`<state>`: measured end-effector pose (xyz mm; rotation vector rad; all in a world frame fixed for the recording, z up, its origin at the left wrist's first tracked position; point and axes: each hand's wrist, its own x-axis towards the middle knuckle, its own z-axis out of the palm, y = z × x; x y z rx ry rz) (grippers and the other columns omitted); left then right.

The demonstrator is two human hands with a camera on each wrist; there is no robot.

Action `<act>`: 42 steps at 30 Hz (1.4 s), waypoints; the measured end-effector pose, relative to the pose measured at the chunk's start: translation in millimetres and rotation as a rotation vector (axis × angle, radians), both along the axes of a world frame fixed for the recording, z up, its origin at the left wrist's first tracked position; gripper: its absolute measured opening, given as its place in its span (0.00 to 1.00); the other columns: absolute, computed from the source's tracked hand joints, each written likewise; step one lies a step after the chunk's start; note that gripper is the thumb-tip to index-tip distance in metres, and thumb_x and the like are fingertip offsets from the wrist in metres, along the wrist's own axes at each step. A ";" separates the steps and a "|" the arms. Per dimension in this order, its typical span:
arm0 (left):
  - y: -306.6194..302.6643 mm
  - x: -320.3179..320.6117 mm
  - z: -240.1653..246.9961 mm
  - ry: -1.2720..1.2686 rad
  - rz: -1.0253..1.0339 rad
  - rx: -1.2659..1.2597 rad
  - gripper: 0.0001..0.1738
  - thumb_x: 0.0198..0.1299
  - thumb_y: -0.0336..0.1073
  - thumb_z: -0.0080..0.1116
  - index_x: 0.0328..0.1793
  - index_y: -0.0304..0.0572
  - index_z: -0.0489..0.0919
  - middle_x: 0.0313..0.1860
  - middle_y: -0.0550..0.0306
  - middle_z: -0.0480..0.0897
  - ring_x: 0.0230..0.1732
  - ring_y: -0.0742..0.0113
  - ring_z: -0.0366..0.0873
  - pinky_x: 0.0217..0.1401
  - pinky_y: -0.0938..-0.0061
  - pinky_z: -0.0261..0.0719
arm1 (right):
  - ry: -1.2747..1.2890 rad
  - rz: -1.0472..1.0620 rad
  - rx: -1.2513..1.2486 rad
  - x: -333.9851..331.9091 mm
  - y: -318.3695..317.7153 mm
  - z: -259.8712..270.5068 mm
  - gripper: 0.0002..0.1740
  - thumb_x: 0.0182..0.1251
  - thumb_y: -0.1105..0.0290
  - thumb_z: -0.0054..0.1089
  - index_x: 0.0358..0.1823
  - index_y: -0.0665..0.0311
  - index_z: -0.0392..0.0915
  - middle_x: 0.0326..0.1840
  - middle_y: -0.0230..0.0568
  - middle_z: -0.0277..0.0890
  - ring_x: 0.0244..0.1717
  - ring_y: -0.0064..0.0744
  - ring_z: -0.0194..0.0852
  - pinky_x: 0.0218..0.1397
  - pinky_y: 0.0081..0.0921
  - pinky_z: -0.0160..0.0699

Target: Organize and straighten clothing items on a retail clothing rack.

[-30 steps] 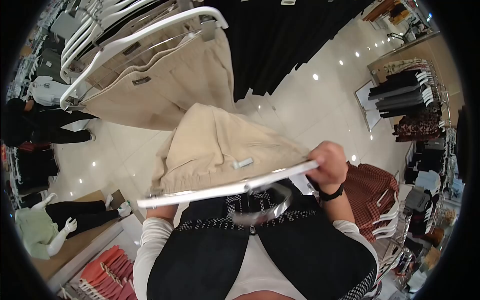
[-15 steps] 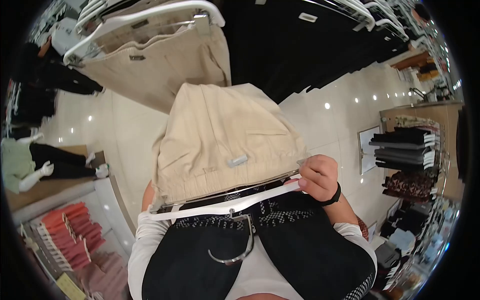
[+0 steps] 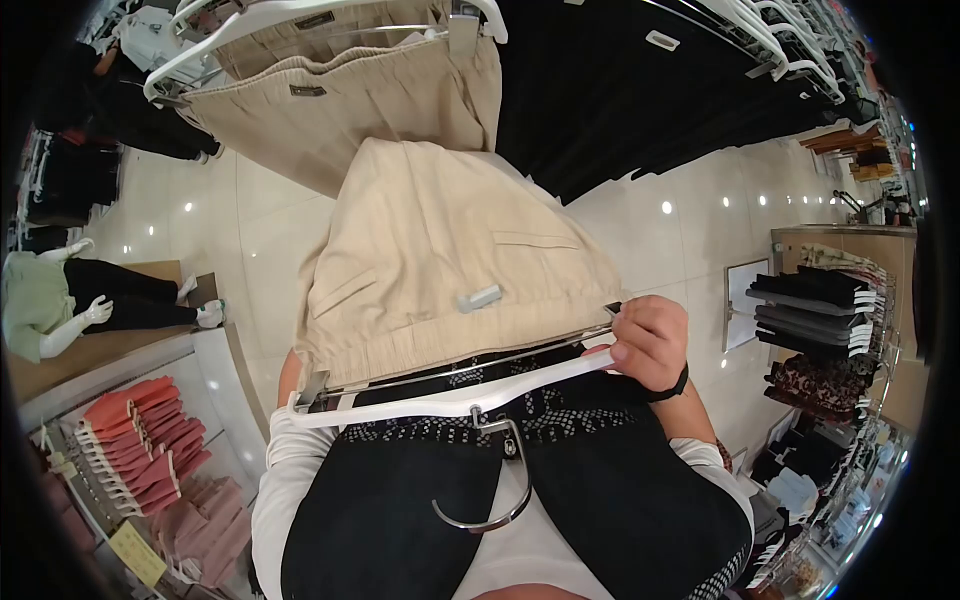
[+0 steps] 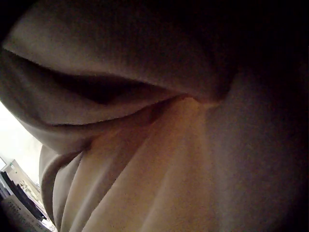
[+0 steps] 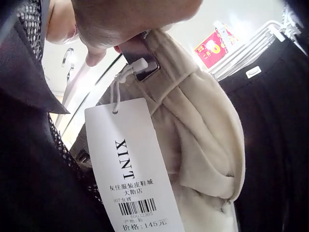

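Cream trousers [image 3: 440, 230] with an elastic waist hang from a white clip hanger [image 3: 420, 406], whose metal hook points toward the person's body. My right hand [image 3: 652, 343] grips the hanger's right end, fingers curled beside the metal clip. In the right wrist view, the hand [image 5: 130, 24] is at the clip [image 5: 141, 58] on the cream waistband, and a white price tag [image 5: 130, 164] dangles below. My left hand is hidden behind the trousers; only part of that forearm shows. Folds of shaded fabric [image 4: 145, 183] fill most of the left wrist view.
Beige trousers [image 3: 340, 120] hang on a rack ahead, beside black garments [image 3: 590, 100]. A mannequin [image 3: 110, 295] lies across the left of the view, above pink clothes [image 3: 150, 445]. Dark folded garments [image 3: 810, 310] hang at the right, past the tiled floor [image 3: 680, 240].
The hanger's hook has swung from blurred near the waist to hanging lower and still. The trousers have spread flatter, showing their pockets. My right hand has shifted slightly and keeps its grip.
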<state>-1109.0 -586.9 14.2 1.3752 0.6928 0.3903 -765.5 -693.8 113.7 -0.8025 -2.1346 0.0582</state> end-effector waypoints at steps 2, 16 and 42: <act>8.5 -0.8 -5.3 -0.029 -0.012 -0.052 0.31 0.79 0.45 0.47 0.82 0.37 0.66 0.77 0.48 0.74 0.75 0.60 0.74 0.76 0.67 0.76 | 0.035 -0.018 -0.036 6.9 4.0 -1.8 0.21 0.58 0.64 0.80 0.50 0.58 0.79 0.33 0.36 0.78 0.26 0.36 0.73 0.28 0.29 0.76; 74.0 19.1 -91.6 -0.337 -0.096 -0.620 0.31 0.81 0.46 0.43 0.83 0.37 0.66 0.78 0.48 0.73 0.76 0.60 0.73 0.77 0.67 0.76 | 0.412 -0.731 0.402 75.0 59.1 39.4 0.26 0.60 0.85 0.78 0.59 0.70 0.78 0.49 0.44 0.85 0.42 0.29 0.85 0.50 0.26 0.85; 98.3 28.5 -110.3 -0.371 -0.131 -0.821 0.31 0.86 0.49 0.36 0.84 0.38 0.64 0.80 0.48 0.71 0.78 0.61 0.71 0.79 0.66 0.75 | 0.592 -0.962 0.493 105.6 56.6 169.7 0.22 0.67 0.71 0.78 0.58 0.72 0.80 0.44 0.42 0.91 0.33 0.17 0.82 0.38 0.10 0.76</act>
